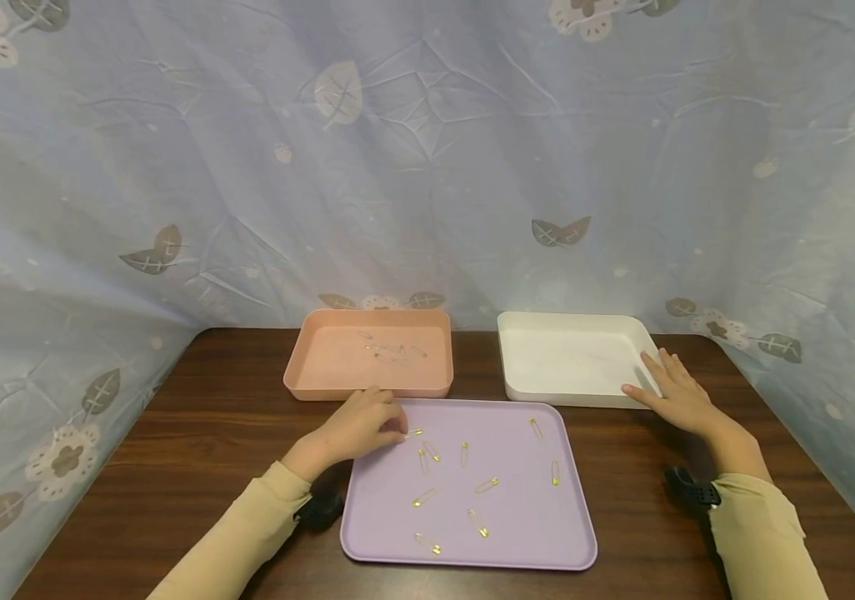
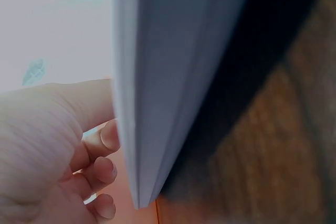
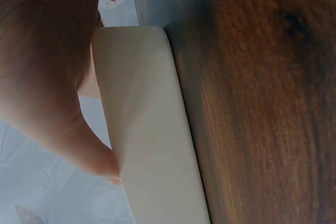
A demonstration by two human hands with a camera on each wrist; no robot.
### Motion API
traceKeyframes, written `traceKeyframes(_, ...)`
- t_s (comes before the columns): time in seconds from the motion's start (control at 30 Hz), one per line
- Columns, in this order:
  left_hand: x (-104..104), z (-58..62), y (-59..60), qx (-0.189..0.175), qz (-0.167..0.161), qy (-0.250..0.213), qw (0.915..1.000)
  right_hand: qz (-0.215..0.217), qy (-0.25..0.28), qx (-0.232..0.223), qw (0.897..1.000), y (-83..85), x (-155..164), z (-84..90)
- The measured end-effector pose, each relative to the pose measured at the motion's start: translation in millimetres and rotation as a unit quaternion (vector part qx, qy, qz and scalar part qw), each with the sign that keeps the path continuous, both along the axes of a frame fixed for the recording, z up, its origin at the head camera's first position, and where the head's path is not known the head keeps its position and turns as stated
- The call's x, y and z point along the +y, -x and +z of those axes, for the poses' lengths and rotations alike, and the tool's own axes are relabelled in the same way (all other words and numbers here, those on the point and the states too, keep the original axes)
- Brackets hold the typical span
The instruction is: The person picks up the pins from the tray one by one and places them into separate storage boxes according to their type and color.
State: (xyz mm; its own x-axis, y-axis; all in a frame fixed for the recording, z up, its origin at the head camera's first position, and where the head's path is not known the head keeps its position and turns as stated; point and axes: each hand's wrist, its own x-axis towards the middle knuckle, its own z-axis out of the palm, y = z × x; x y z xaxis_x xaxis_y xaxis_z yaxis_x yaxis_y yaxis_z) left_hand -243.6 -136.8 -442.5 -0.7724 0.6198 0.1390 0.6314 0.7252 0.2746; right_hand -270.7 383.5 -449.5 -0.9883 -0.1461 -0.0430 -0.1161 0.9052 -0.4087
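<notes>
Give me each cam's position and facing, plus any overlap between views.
Head: worn high, looks forward and down at the wooden table; shows both sleeved arms, left hand at the purple tray, right hand on the white tray.
Left wrist: beside the left hand, against the purple tray's edge.
Right wrist: beside the right hand, along the white tray's wall.
Shared: each wrist view repeats its hand and tray from head.

on the dark wooden surface (image 1: 172, 467), the flat lilac plastic tray (image 1: 532, 533) lies nearest, small gold safety pins (image 1: 465, 454) scattered on it. behind it, the pink rectangular bin (image 1: 307, 379) sits left, the white rectangular bin (image 1: 517, 375) right.
</notes>
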Motion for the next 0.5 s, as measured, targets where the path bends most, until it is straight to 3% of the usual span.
traceKeyframes(0.5,0.7,-1.6,-1.6,0.002,0.006,0.011,0.9999,0.001,-0.005,-0.015,1.0,2.6,0.7,0.7)
